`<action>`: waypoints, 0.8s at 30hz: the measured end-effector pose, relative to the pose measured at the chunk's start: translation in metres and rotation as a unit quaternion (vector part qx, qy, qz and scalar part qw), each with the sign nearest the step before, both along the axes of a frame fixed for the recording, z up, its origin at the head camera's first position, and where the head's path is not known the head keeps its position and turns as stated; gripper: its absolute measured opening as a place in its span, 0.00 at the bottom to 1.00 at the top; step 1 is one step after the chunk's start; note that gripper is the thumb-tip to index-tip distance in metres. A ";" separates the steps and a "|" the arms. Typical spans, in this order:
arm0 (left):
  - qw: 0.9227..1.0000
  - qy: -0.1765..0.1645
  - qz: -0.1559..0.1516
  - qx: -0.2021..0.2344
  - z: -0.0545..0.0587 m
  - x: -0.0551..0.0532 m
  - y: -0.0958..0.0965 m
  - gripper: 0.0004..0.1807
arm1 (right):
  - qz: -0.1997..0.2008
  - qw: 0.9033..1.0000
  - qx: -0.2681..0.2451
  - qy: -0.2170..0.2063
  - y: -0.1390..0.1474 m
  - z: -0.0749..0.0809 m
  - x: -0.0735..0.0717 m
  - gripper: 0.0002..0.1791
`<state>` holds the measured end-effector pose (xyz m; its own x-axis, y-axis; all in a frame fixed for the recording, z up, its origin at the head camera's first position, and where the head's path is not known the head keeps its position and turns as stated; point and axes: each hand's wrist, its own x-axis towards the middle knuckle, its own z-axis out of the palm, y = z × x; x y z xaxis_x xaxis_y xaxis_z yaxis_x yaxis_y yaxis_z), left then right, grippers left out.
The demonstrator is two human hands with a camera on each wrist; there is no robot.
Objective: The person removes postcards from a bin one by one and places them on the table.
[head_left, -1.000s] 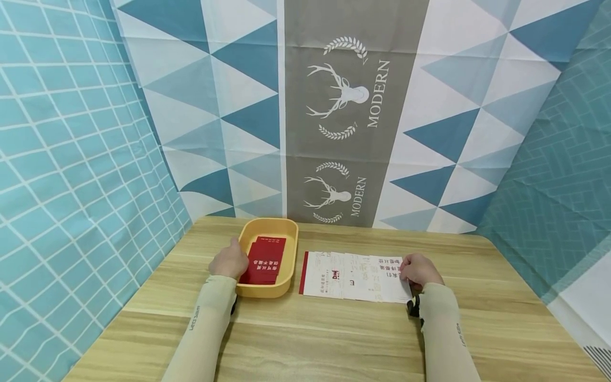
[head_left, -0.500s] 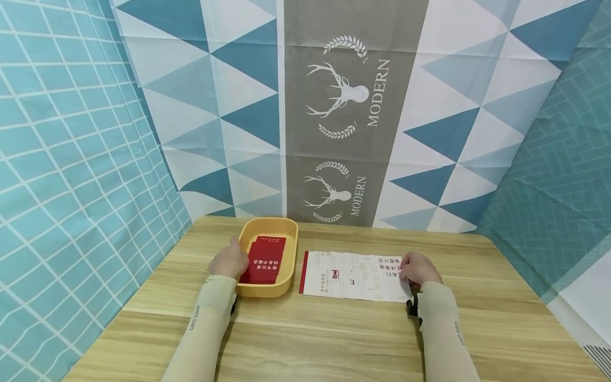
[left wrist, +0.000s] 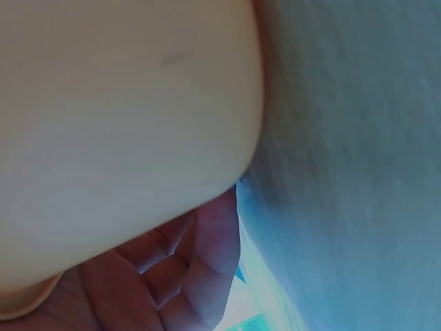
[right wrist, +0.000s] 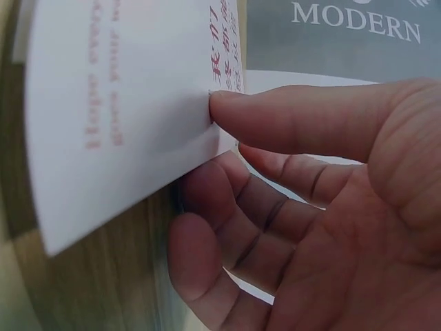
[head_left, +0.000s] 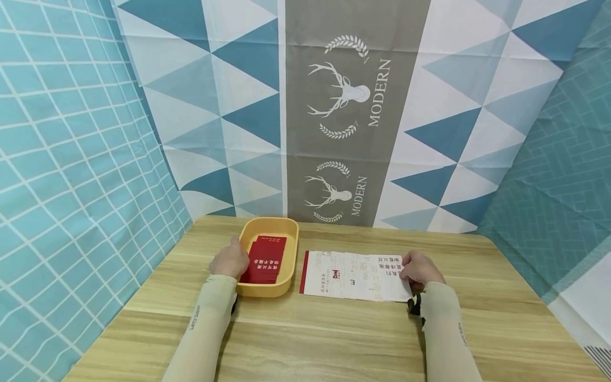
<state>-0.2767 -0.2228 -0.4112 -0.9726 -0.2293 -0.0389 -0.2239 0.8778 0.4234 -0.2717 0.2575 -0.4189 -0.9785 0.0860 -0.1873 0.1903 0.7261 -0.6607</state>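
On the left of the table, my left hand (head_left: 229, 260) grips the side wall of a yellow plastic tray (head_left: 293, 252), its fingers curled under the tray's side in the left wrist view. Several red cards (head_left: 267, 257) with white characters lie stacked in the tray. To the right, overlapping white cards (head_left: 334, 286) with red and gold print form a row, with a red strip at its left end. My right hand (head_left: 421, 269) pinches the rightmost white card (right wrist: 131, 103) at its edge, thumb on the printed face and fingers behind, as the right wrist view shows.
Everything stands on a wood-grain table (head_left: 315, 345). Behind it hangs a patterned cloth (head_left: 334, 148) with triangles and deer heads. A blue tile-pattern sheet (head_left: 62, 175) borders the left side, and a teal one (head_left: 563, 175) the right.
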 end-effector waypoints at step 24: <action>1.000 0.002 0.002 -0.003 0.002 0.002 0.002 0.24 | 0.020 0.996 0.083 0.033 -0.013 0.003 0.004 0.04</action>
